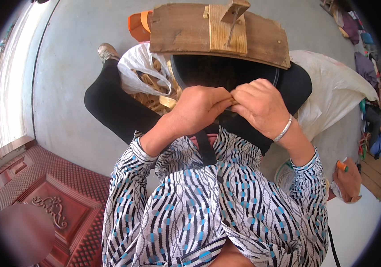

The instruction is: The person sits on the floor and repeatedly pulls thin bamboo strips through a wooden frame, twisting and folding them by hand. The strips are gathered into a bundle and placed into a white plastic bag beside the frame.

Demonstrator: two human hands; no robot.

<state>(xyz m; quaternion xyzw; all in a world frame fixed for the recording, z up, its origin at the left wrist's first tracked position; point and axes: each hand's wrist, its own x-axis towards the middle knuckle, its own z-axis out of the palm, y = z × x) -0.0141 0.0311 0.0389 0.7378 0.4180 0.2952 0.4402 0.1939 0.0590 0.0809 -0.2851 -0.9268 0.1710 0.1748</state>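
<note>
Head view: left hand (199,107) and right hand (260,105) mostly hide a brownish piece (233,102).

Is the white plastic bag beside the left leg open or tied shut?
Open: the white plastic bag gapes, its handle loop hanging untied, and tan pieces show through the mouth.

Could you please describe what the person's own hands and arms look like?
The left hand and right hand wear no gloves; the right has a silvery bracelet at its wrist. The sleeves are white with dark wavy stripes and blue and grey dots.
</note>
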